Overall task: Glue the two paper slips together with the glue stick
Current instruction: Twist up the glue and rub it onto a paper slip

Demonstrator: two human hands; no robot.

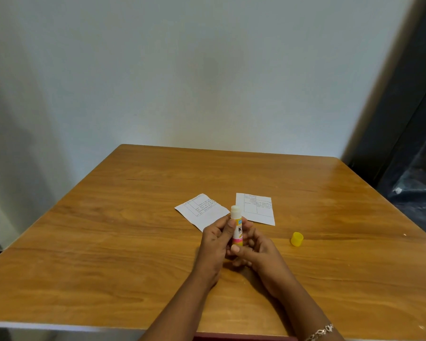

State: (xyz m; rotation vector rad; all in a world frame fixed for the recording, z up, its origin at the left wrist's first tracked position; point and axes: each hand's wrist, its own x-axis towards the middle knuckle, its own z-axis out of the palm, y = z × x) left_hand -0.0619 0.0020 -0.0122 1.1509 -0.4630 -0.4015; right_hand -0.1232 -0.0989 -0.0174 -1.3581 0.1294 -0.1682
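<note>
Glue stick [237,227] is held upright between both hands just above the desk [133,217], with its white tip bare and pointing up. The fingers [229,228] of the left hand [213,244] curl round the middle of the barrel, the thumb lying along the printed label. Those of the right hand [258,252] pinch the bottom end, where a twist knob would likely sit, though that end is hidden. Both sets of fingers are therefore clamped on the tube.

It looks like a light, rigid plastic tube with a smooth and probably slightly slick label. It is best gripped on the barrel, well below the tip. The glue itself is probably soft and tacky, and may smear or break if wound out far or pressed hard.

Just beyond the fingers lie the two slips, flat on the desk with a bare strip between them. The left slip [202,210] is skewed, its near corner hidden behind the left hand. The right slip [258,209] lies squarer, past the tip and to the right. Both look thin, limp and very light, so they are likely to slide or lift under a glue stroke. A flat fingertip near one edge should pin each down, and an edge or corner is the place to lift it.

Farther right of the fingers, well apart from the slips, sits the yellow cap [297,239], which may roll if nudged.
</note>
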